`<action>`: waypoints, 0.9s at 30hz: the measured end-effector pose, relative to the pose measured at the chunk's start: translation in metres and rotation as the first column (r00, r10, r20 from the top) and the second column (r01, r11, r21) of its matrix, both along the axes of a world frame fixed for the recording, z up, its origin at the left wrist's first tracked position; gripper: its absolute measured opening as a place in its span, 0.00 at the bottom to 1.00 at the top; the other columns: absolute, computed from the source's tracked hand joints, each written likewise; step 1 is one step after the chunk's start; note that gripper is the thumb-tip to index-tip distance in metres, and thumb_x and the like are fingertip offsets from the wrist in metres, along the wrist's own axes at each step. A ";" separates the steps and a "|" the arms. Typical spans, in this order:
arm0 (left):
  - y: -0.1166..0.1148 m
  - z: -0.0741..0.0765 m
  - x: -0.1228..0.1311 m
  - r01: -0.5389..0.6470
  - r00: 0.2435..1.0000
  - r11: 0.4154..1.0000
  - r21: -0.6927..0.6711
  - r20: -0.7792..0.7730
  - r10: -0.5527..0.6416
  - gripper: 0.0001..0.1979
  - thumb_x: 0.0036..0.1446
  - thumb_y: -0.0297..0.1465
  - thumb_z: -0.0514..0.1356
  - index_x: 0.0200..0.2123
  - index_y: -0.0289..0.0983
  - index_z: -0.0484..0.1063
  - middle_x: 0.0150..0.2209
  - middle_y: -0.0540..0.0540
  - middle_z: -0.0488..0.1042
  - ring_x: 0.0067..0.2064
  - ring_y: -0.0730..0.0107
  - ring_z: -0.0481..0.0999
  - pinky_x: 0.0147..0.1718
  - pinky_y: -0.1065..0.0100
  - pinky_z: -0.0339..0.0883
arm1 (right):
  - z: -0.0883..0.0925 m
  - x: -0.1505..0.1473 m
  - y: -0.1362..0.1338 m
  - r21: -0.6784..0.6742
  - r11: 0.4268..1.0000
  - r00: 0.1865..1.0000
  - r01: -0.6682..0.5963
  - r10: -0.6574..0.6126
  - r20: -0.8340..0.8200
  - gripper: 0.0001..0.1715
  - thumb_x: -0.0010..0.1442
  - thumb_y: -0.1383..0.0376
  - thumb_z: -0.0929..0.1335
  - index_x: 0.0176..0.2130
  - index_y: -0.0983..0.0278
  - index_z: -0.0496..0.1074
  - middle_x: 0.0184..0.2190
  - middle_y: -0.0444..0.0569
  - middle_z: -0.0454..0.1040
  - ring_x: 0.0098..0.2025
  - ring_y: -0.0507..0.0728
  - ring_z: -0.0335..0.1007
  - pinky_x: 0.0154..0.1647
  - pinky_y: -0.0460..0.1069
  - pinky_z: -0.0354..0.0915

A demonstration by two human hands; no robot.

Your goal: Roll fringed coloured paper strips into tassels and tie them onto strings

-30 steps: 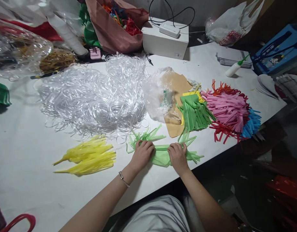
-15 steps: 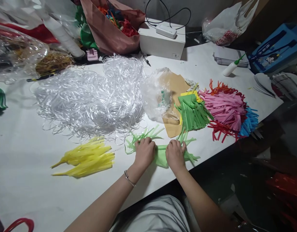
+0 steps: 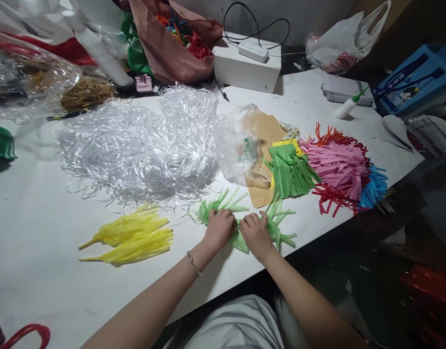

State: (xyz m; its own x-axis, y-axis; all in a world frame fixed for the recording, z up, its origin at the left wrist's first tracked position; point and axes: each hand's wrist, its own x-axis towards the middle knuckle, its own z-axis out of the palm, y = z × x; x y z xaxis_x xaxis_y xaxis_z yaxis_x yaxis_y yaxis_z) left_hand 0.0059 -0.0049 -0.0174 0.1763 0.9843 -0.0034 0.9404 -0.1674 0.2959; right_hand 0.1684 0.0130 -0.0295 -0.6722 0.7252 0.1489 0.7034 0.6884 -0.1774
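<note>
Pinching the tissue (image 3: 240,241) near its middle, you had both hands clamped on it — the left hand (image 3: 220,225) and the right hand (image 3: 254,232) sat just beside each other, fingers curled down over it. The tissue lay in front of you on the table (image 3: 44,232), its light-green fringe (image 3: 279,228) splayed out past both hands.

The main risk, as I judged it, was tearing: the sheet looked thin, and an uneven pull between two such close grips could have split it. Your knuckles covered most of the pinched part, so I could not tell how evenly it was gathered; a lopsided bunch could have sprung loose under a slack grip. Stray strips could also have been trapped under your fingers and creased.

Beyond the left hand, loops of the strands (image 3: 143,145) reached close to the fringe, and a hooked strip could have tangled both. On the other side, long strips ran up to the dark-green bundle (image 3: 293,172), so a careless lift could have disturbed it. The rightmost tips lay near the table's front edge — a slide that way could have sent them over. A swing of your left forearm could have ruffled the yellow tassels (image 3: 135,237).
</note>
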 end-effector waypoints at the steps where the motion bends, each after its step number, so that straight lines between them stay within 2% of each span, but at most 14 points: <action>1: 0.001 0.001 -0.001 -0.030 0.999 1.000 -0.008 0.027 0.030 0.06 0.56 0.25 0.58 0.27 0.37 0.73 0.33 0.45 0.72 0.38 0.59 0.69 0.43 0.54 0.56 | -0.002 -0.001 0.002 0.016 1.000 1.000 -0.017 0.017 0.010 0.07 0.65 0.69 0.63 0.36 0.62 0.70 0.34 0.47 0.70 0.42 0.58 0.62 0.59 0.61 0.45; 3: -0.002 0.004 -0.003 -0.019 0.999 1.000 0.025 0.051 0.018 0.05 0.57 0.26 0.58 0.30 0.38 0.73 0.35 0.44 0.74 0.41 0.58 0.69 0.45 0.53 0.56 | -0.008 -0.003 0.006 0.047 0.998 0.999 -0.046 0.046 0.022 0.10 0.65 0.71 0.62 0.34 0.63 0.69 0.32 0.47 0.70 0.40 0.57 0.61 0.58 0.60 0.45; 5: -0.010 0.006 -0.002 0.125 0.990 0.990 0.072 0.050 -0.129 0.06 0.59 0.25 0.57 0.33 0.38 0.73 0.37 0.44 0.74 0.43 0.58 0.69 0.48 0.53 0.56 | -0.012 -0.003 0.010 0.067 0.996 0.998 -0.059 0.058 0.017 0.11 0.65 0.73 0.62 0.32 0.63 0.69 0.30 0.46 0.70 0.38 0.57 0.61 0.58 0.58 0.46; 7: -0.020 0.004 0.000 0.306 0.949 0.950 0.070 0.053 -0.309 0.06 0.61 0.25 0.56 0.33 0.37 0.72 0.36 0.45 0.73 0.41 0.61 0.69 0.48 0.58 0.59 | -0.012 -0.001 0.016 0.075 0.996 0.999 -0.052 0.051 0.008 0.12 0.65 0.72 0.62 0.31 0.63 0.68 0.30 0.47 0.70 0.38 0.57 0.61 0.57 0.58 0.46; 9: -0.030 0.001 0.004 0.380 0.922 0.924 0.044 0.064 -0.382 0.06 0.62 0.26 0.55 0.34 0.37 0.72 0.35 0.45 0.73 0.40 0.63 0.69 0.45 0.61 0.61 | -0.006 0.003 0.022 0.077 0.997 1.000 -0.026 0.026 -0.003 0.11 0.65 0.72 0.61 0.32 0.63 0.68 0.30 0.47 0.70 0.38 0.57 0.61 0.57 0.58 0.46; 11: -0.039 -0.001 0.008 0.333 0.941 0.942 0.039 0.050 -0.335 0.06 0.62 0.25 0.55 0.37 0.37 0.72 0.39 0.45 0.74 0.43 0.62 0.70 0.48 0.60 0.60 | 0.003 0.008 0.030 0.080 0.996 0.999 0.027 -0.025 -0.034 0.10 0.65 0.71 0.62 0.34 0.63 0.69 0.31 0.47 0.71 0.39 0.57 0.61 0.56 0.58 0.46; 14: -0.048 -0.002 0.015 0.204 0.979 0.977 0.054 0.000 -0.205 0.10 0.61 0.22 0.53 0.41 0.39 0.71 0.46 0.44 0.74 0.50 0.59 0.70 0.55 0.52 0.55 | 0.019 0.013 0.043 0.067 0.989 0.985 0.134 -0.125 -0.116 0.07 0.65 0.69 0.64 0.36 0.62 0.70 0.32 0.46 0.72 0.39 0.56 0.63 0.55 0.57 0.47; 17: -0.053 -0.002 0.022 0.077 0.997 0.995 0.056 -0.023 -0.076 0.17 0.60 0.19 0.50 0.48 0.40 0.69 0.53 0.42 0.72 0.54 0.57 0.69 0.54 0.49 0.54 | 0.032 0.014 0.056 0.054 0.981 0.969 0.188 -0.177 -0.173 0.07 0.65 0.67 0.64 0.35 0.62 0.71 0.32 0.46 0.72 0.39 0.57 0.64 0.54 0.56 0.48; 20: -0.054 -0.004 0.029 0.021 0.999 0.999 0.047 -0.048 -0.018 0.22 0.59 0.17 0.48 0.52 0.41 0.67 0.57 0.41 0.70 0.55 0.56 0.69 0.53 0.47 0.56 | 0.040 0.013 0.067 0.055 0.980 0.963 0.192 -0.177 -0.202 0.08 0.65 0.68 0.64 0.34 0.62 0.71 0.32 0.46 0.72 0.39 0.57 0.64 0.53 0.55 0.49; 24: -0.053 -0.003 0.034 0.008 0.999 0.999 0.035 -0.031 -0.007 0.23 0.57 0.17 0.48 0.51 0.40 0.68 0.56 0.41 0.70 0.54 0.55 0.69 0.51 0.48 0.59 | 0.050 0.013 0.080 0.075 0.983 0.965 0.169 -0.149 -0.217 0.09 0.66 0.68 0.63 0.35 0.63 0.72 0.32 0.47 0.72 0.40 0.57 0.64 0.54 0.56 0.48; 27: -0.054 0.001 0.034 -0.045 0.994 0.999 0.012 0.096 0.044 0.19 0.55 0.17 0.50 0.44 0.40 0.71 0.49 0.43 0.74 0.49 0.59 0.72 0.46 0.56 0.64 | 0.058 0.016 0.090 0.083 0.988 0.969 0.129 -0.108 -0.225 0.10 0.66 0.69 0.62 0.35 0.64 0.72 0.32 0.48 0.72 0.41 0.58 0.64 0.54 0.57 0.48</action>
State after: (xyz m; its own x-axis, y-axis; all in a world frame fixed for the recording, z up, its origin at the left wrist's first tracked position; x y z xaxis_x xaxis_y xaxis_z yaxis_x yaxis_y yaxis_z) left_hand 0.0396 -0.0593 -0.0163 0.1310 0.9911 0.0250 0.9143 -0.1305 0.3833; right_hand 0.1846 0.1032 0.0283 -0.5257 0.7726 0.3560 0.7323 0.6240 -0.2727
